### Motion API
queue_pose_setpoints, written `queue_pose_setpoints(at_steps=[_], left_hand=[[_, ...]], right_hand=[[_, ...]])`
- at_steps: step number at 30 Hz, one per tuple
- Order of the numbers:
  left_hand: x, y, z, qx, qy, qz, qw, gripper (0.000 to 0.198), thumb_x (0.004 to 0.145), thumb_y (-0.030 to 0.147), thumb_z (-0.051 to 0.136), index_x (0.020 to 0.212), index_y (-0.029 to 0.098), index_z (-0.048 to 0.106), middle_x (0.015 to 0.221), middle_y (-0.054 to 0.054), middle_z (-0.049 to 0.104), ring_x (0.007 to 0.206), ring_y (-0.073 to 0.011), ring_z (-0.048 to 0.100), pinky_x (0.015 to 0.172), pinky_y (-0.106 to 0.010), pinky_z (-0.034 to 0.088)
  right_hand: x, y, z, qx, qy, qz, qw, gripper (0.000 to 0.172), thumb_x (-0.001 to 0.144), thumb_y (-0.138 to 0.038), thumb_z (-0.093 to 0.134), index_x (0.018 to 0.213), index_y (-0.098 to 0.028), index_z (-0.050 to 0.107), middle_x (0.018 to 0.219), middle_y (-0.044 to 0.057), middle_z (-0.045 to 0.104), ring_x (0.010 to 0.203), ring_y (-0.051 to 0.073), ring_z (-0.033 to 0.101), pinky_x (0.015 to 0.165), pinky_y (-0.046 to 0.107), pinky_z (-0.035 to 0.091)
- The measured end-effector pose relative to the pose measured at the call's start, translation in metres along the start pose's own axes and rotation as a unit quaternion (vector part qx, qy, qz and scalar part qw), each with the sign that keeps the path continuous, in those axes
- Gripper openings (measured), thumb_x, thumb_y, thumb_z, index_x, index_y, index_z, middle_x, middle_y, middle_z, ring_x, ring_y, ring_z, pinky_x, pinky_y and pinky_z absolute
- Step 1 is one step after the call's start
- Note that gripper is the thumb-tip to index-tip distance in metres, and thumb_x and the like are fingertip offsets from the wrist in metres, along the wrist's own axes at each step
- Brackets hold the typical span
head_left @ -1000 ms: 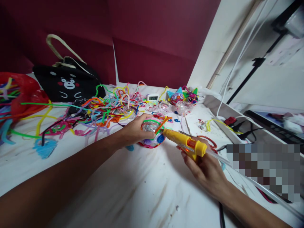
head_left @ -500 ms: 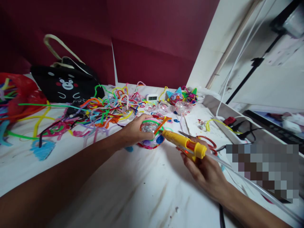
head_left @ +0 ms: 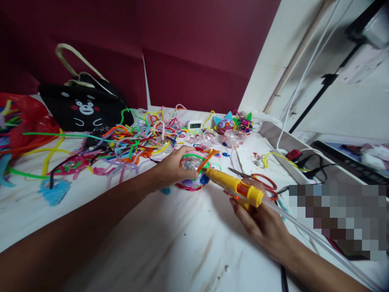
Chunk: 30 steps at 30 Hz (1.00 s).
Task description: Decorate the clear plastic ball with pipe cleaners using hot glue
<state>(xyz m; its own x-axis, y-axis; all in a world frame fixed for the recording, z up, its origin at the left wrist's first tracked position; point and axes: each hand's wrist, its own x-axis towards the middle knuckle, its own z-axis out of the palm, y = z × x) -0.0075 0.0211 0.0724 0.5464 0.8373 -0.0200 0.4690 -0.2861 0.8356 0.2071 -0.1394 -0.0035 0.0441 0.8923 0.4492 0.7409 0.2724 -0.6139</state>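
My left hand [head_left: 174, 168] is wrapped round the side of a clear plastic ball [head_left: 190, 163] trimmed with coloured pipe cleaners. An orange pipe cleaner [head_left: 209, 158] sticks out from its top right. In my right hand [head_left: 258, 219] is a yellow hot glue gun [head_left: 232, 184], its small red light lit and a long clear glue stick [head_left: 291, 219] running out of its back. The nozzle meets the ball's right side near a blue patch; whether it touches is hard to tell. Scissors with orange handles [head_left: 264, 181] lie just beyond the gun.
Tangled pipe cleaners [head_left: 142, 136] cover the back left, before a black bag [head_left: 85, 107]. A small digital clock [head_left: 194, 125], clear plastic domes [head_left: 235, 138] and two decorated balls [head_left: 225, 122] stand behind. A grey tray [head_left: 273, 140] with cables edges the right.
My right hand has shifted the glue gun slightly left, bringing its nozzle closer in to the ball. My left hand and the ball have stayed nearly still.
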Motion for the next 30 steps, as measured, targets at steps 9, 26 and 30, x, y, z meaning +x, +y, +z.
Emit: queue_pose_setpoints(at_steps=[9,26,30], left_hand=[[-0.0004,-0.0012,0.0008,-0.011,0.0,0.004,1.0,0.076,0.064,0.036,0.069,0.137,0.023,0.049,0.11,-0.006,0.069,0.095,-0.0272,0.067,0.082,-0.037,0.054],[-0.0008,0.0002,0.0018,0.001,0.006,0.001,1.0,0.075,0.064,0.038,0.067,0.135,0.023,0.05,0.118,-0.007,0.067,0.102,-0.0293,0.066,0.086,-0.041,0.055],[-0.0004,-0.0001,0.0022,0.0,0.01,0.01,1.0,0.073,0.064,0.037,0.067,0.134,0.023,0.051,0.119,-0.008,0.066,0.103,-0.029,0.065,0.087,-0.041,0.054]], right_hand=[[0.0024,-0.0059,-0.0034,0.006,-0.011,-0.021,1.0,0.028,0.095,-0.024,0.049,0.123,-0.025,0.051,0.108,0.007,0.062,0.083,0.018,0.064,0.072,0.032,0.055],[0.0054,-0.001,-0.0055,-0.005,0.011,0.003,1.0,0.02,0.095,-0.026,0.049,0.111,-0.021,0.059,0.1,0.009,0.067,0.09,0.021,0.068,0.071,0.033,0.057],[0.0045,0.0028,-0.0046,0.005,0.006,0.024,1.0,0.022,0.095,-0.027,0.049,0.115,-0.022,0.057,0.099,0.009,0.068,0.084,0.021,0.068,0.066,0.033,0.057]])
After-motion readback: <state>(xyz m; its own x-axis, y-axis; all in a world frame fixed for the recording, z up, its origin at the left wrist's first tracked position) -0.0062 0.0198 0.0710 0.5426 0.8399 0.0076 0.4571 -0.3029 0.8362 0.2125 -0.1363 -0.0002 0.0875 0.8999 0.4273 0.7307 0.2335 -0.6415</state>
